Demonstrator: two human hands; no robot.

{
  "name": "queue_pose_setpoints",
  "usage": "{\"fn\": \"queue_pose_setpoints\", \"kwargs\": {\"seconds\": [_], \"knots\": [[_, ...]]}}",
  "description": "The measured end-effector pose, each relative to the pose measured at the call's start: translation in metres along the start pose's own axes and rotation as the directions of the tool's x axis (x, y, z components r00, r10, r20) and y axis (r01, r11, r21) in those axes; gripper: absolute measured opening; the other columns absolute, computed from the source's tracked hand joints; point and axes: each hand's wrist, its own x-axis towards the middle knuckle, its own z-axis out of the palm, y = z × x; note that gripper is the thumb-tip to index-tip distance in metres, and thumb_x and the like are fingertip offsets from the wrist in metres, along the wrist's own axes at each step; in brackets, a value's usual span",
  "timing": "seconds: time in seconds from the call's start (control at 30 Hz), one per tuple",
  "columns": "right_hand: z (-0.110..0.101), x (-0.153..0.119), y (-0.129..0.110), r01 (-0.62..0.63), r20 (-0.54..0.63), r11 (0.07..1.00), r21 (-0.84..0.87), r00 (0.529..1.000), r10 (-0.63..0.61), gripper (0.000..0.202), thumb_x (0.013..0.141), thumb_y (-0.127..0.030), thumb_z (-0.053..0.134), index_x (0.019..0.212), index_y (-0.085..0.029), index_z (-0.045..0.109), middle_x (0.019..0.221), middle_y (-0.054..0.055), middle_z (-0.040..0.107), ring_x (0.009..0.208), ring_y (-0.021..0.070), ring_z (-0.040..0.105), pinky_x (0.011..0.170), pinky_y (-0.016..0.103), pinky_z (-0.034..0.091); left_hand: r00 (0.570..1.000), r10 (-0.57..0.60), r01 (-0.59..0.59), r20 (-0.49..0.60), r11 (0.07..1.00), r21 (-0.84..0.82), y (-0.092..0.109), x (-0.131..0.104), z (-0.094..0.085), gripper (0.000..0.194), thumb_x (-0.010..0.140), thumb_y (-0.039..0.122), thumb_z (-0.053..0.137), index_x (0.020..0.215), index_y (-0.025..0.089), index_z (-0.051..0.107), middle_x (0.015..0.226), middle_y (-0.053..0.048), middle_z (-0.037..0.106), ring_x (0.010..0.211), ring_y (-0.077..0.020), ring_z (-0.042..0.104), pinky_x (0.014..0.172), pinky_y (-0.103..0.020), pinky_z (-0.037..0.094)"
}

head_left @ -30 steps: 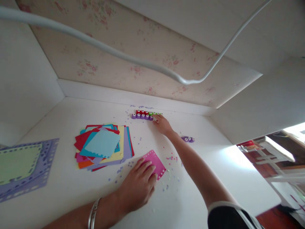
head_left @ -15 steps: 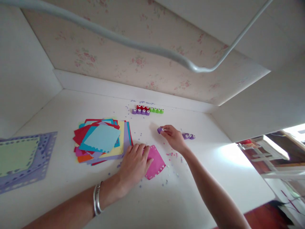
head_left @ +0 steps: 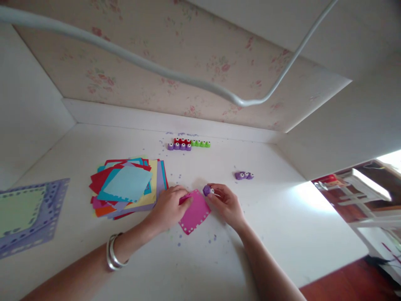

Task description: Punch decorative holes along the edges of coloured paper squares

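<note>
My left hand (head_left: pixel 171 205) grips the left edge of a pink sheet of paper (head_left: pixel 196 212), thumb on top and fingers curled at its far side. Small punched holes run along the sheet's near and right edges. Between the fingertips of my right hand (head_left: pixel 228 205) is a purple craft paper punch (head_left: pixel 206 190) with a white button. The punch is at the sheet's upper right corner; whether the paper sits in its slot I cannot tell. Left of my left hand lies a stack of coloured paper (head_left: pixel 128 184), a light blue sheet on top.
Rows of purple punches (head_left: pixel 180 146), red punches (head_left: pixel 182 141) and green punches (head_left: pixel 201 143) stand near the back wall. More purple punches (head_left: pixel 244 175) are at right. Punched purple sheets (head_left: pixel 58 209) with a pale green one lie far left. Paper dots are scattered; a white cable (head_left: pixel 150 67) hangs across the top.
My right hand has brought the purple punch down to the pink sheet's corner. My left hand has gone from lying over the sheet to gripping its edge, and the sheet has shifted slightly.
</note>
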Motion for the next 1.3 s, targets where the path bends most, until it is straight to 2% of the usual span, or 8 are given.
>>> {"fn": "queue_pose_setpoints", "kwargs": {"seconds": [0.17, 0.4, 0.73, 0.93, 1.1, 1.2, 1.3], "knots": [[0.005, -0.002, -0.004, -0.025, 0.010, 1.000, 0.018, 1.000, 0.024, 0.023, 0.081, -0.034, 0.071, 0.100, -0.025, 0.064, 0.109, 0.005, 0.071, 0.097, 0.0192, 0.069, 0.084, 0.036, 0.058, 0.990, -0.085, 0.095, 0.116, 0.992, -0.083, 0.007, 0.002, -0.007, 0.030, 0.092, 0.033, 0.049, 0.070, 0.018, 0.062, 0.066, 0.000, 0.064, 0.065, -0.0146, 0.058, 0.057, -0.024, 0.033], [0.009, -0.004, -0.006, -0.041, -0.005, 0.999, -0.016, 0.999, 0.041, 0.023, 0.079, -0.033, 0.072, 0.100, -0.023, 0.066, 0.110, 0.006, 0.070, 0.094, 0.0195, 0.069, 0.085, 0.036, 0.058, 0.980, -0.130, 0.148, 0.153, 0.983, -0.108, 0.009, 0.003, -0.008, 0.032, 0.090, 0.034, 0.048, 0.066, 0.017, 0.061, 0.060, 0.000, 0.060, 0.060, -0.0136, 0.055, 0.054, -0.024, 0.029], [0.010, -0.004, -0.006, 0.009, 0.017, 0.998, -0.070, 1.000, -0.008, 0.021, 0.079, -0.030, 0.072, 0.099, -0.024, 0.067, 0.113, 0.006, 0.068, 0.096, 0.0196, 0.068, 0.088, 0.038, 0.058, 0.981, -0.150, 0.165, 0.124, 0.978, -0.124, 0.002, 0.002, -0.004, 0.035, 0.090, 0.036, 0.046, 0.063, 0.018, 0.058, 0.056, 0.002, 0.055, 0.057, -0.0127, 0.052, 0.056, -0.025, 0.027], [0.008, -0.005, -0.005, 0.149, 0.079, 0.943, -0.297, 0.988, -0.132, 0.016, 0.083, -0.028, 0.069, 0.098, -0.025, 0.069, 0.110, 0.007, 0.069, 0.101, 0.0218, 0.066, 0.089, 0.040, 0.056, 0.986, -0.140, 0.144, 0.096, 0.989, -0.041, 0.004, 0.002, -0.002, 0.036, 0.092, 0.036, 0.046, 0.063, 0.018, 0.058, 0.057, 0.001, 0.058, 0.057, -0.0131, 0.053, 0.056, -0.025, 0.028], [0.005, -0.004, -0.011, 0.237, 0.188, 0.844, -0.481, 0.968, -0.164, 0.019, 0.083, -0.026, 0.068, 0.102, -0.028, 0.069, 0.108, 0.005, 0.071, 0.103, 0.0220, 0.065, 0.092, 0.041, 0.053, 0.996, -0.083, 0.080, 0.022, 0.990, 0.114, 0.007, 0.000, 0.006, 0.033, 0.096, 0.034, 0.045, 0.075, 0.019, 0.065, 0.070, -0.003, 0.067, 0.070, -0.0174, 0.062, 0.067, -0.029, 0.036], [0.002, -0.001, -0.014, 0.184, 0.183, 0.848, -0.497, 0.978, -0.104, 0.021, 0.085, -0.031, 0.066, 0.106, -0.027, 0.070, 0.109, 0.005, 0.071, 0.099, 0.0217, 0.067, 0.086, 0.038, 0.055, 0.999, -0.022, 0.028, -0.044, 0.990, 0.140, 0.007, -0.003, 0.009, 0.024, 0.096, 0.030, 0.046, 0.095, 0.020, 0.067, 0.090, -0.005, 0.070, 0.088, -0.0205, 0.064, 0.079, -0.033, 0.041], [-0.001, 0.005, -0.017, 0.109, 0.155, 0.867, -0.486, 0.987, -0.038, 0.022, 0.089, -0.035, 0.060, 0.104, -0.025, 0.072, 0.107, 0.006, 0.073, 0.095, 0.0215, 0.068, 0.078, 0.033, 0.057, 0.988, 0.062, -0.034, -0.143, 0.981, 0.193, 0.007, -0.011, 0.007, 0.029, 0.096, 0.032, 0.047, 0.116, 0.018, 0.061, 0.108, -0.009, 0.064, 0.100, -0.0234, 0.060, 0.088, -0.038, 0.045]]}}
